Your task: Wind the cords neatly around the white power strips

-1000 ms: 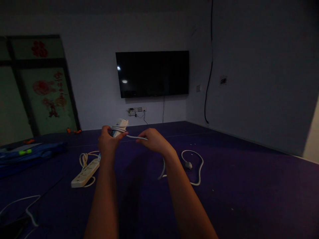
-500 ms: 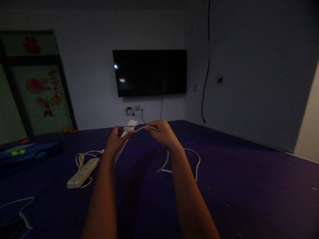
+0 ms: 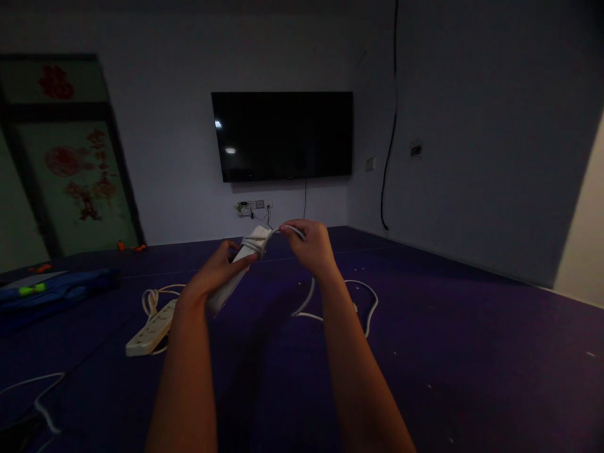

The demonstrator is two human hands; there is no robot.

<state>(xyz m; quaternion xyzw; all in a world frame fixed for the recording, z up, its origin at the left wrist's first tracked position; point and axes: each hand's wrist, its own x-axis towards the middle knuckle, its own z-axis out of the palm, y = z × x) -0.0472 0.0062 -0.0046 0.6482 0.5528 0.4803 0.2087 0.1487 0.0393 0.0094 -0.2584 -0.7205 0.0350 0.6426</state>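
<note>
My left hand (image 3: 218,267) is closed around a white power strip (image 3: 231,286), held tilted above the purple floor. White cord (image 3: 253,243) is wrapped in several turns about the strip's far end. Between the fingers of my right hand (image 3: 309,245) is a pinched length of the same cord, stretched a short way from the wraps. From under that hand the loose cord (image 3: 372,314) drops and lies in a loop on the floor. A second power strip (image 3: 151,333), its cord (image 3: 150,302) bundled beside it, rests on the floor left of my left forearm.
A black television (image 3: 283,135) hangs on the far wall above wall sockets (image 3: 255,206). Blue cloth (image 3: 80,286) lies at the left, and another white cable (image 3: 44,412) at the lower left. A black cable (image 3: 389,163) dangles down the right wall.
The strip has turned so that its wide side shows more. My right hand has risen slightly and moved a little right, and the cord runs over the strip's far end.
</note>
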